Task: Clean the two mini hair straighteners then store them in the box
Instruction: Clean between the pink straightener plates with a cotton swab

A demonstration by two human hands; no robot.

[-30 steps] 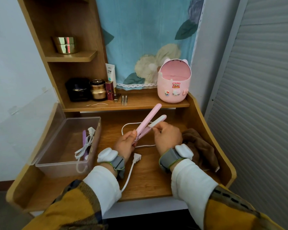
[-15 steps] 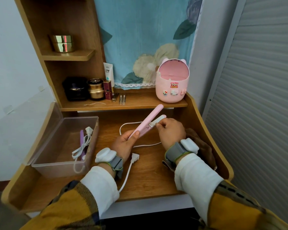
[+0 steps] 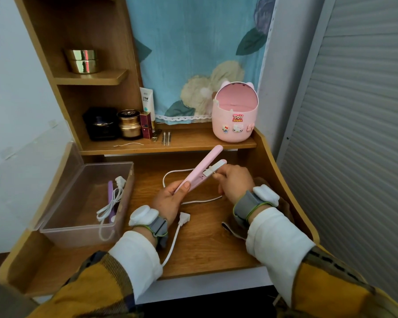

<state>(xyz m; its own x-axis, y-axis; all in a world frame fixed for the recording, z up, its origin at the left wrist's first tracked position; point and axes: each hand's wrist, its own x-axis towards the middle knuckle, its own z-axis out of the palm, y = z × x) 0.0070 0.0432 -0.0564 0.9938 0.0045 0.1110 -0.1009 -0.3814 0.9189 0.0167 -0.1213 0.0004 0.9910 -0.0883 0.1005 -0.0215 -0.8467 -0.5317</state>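
**Pink straightener being held in both hands above the counter**

The white plug (image 3: 184, 218) of its cord is lying on the counter (image 3: 205, 249), just right of the left wrist. The left hand (image 3: 168, 201) is gripping the handle end of the pink straightener (image 3: 199, 174), thumb on top, tilting it up and away. The right hand (image 3: 236, 182) is pinching a thin stick (image 3: 213, 172) against the white plate between the straightener's open arms. A brown cloth (image 3: 234, 230) is lying under the right wrist. Left of the left hand, the clear box (image 3: 78, 235) is standing open, with the purple straightener (image 3: 110, 191) and its coiled white cord lying inside. Beyond both hands, a pink bin (image 3: 234, 125) is sitting on the shelf.
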